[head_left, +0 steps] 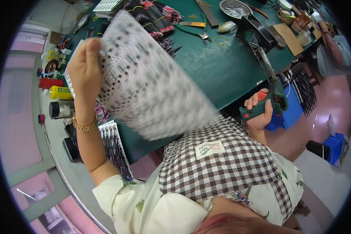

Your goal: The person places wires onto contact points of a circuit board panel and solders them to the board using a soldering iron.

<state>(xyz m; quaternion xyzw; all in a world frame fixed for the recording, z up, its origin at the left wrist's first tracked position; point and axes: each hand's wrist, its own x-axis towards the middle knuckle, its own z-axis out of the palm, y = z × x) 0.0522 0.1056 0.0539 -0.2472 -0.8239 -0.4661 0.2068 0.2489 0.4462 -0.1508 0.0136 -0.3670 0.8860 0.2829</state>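
Note:
My left hand point(86, 66) is closed on the upper left edge of a large white sheet point(144, 78) covered with rows of small dark marks. The sheet is smeared by motion and hangs slanted over the green table, its lower corner in front of the checked apron. Around the green grip of a gun-shaped hand tool point(276, 95) with a red trigger, my right hand point(259, 111) is closed. A slim metal part reaches from the tool up toward a black stand-like object point(257, 33) at the table's right; how they join is unclear.
Banded bundles of black and red leads point(154, 17) lie at the back, partly behind the sheet. Green-handled cutters point(201, 35) and a round metal dish point(235, 7) sit farther right. Bottles point(60, 92) line the left ledge. Another person's arm point(331, 43) is at the far right.

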